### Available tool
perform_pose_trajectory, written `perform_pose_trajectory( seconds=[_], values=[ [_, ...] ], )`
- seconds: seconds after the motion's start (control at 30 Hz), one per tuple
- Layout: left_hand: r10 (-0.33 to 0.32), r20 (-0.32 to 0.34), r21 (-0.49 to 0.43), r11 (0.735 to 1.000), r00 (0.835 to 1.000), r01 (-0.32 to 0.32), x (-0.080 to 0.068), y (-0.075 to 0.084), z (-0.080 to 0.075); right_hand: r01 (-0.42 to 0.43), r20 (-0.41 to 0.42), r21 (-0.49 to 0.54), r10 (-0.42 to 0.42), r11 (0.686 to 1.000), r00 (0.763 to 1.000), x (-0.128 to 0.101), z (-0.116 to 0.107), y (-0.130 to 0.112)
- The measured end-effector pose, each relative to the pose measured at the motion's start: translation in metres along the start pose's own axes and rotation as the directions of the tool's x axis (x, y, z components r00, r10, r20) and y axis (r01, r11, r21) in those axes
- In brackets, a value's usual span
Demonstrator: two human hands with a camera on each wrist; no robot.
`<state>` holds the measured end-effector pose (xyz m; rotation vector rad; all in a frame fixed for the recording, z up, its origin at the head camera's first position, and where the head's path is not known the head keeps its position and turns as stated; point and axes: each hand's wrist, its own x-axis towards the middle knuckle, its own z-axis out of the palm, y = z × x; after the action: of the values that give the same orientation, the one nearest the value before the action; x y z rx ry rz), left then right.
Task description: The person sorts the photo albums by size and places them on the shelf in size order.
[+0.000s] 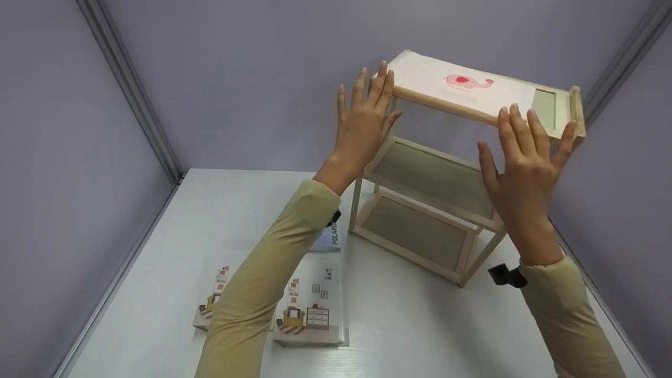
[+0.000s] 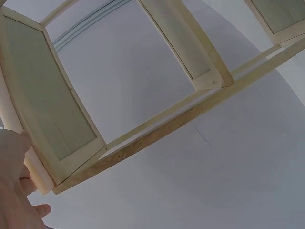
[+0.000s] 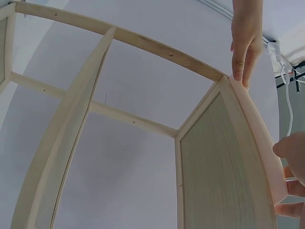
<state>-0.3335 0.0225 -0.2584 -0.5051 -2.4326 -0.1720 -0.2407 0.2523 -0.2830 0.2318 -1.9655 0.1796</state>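
A pale wooden three-tier shelf [image 1: 428, 210] stands on the white table [image 1: 420, 325], seen from below in both wrist views. On its top tier lies a white card with a pink elephant [image 1: 464, 84]. My left hand [image 1: 365, 113] is raised with straight fingers, its fingertips against the left end of the round front rail [image 1: 446, 105]. That hand's fingers [image 3: 245, 47] also show at the shelf's corner in the right wrist view. My right hand [image 1: 525, 157] is spread flat at the rail's right end and holds nothing.
Two picture books [image 1: 310, 310] lie flat near the table's front, under my left forearm, and a blue book [image 1: 329, 236] lies beside the shelf's left leg. Grey walls enclose the table at the back and on both sides. The shelf's lower tiers [image 1: 420, 226] hold nothing.
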Motion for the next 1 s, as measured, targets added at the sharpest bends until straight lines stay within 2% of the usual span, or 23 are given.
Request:
perform_pose_trajectory(
  seconds=[0.13,0.47,0.63,1.0],
  values=[
    [-0.002,0.032,-0.024,1.0,0.999,0.003,0.001,-0.001,0.0,0.007,0.0,-0.008,-0.007,1.0,1.0,0.0,0.001,0.0],
    [0.008,0.014,-0.024,1.0,1.0,-0.007,0.0,-0.002,0.002,0.003,0.008,-0.003,-0.003,1.0,1.0,0.0,0.003,0.0],
    [0.007,0.016,-0.019,1.0,1.0,-0.007,-0.001,-0.004,0.003,-0.012,0.014,0.032,0.012,0.999,1.0,0.001,0.003,-0.002],
    [0.017,-0.014,-0.046,0.999,1.0,-0.017,-0.007,-0.009,0.008,0.007,-0.052,0.07,-0.003,0.998,0.999,0.0,0.007,-0.013]
  ],
)
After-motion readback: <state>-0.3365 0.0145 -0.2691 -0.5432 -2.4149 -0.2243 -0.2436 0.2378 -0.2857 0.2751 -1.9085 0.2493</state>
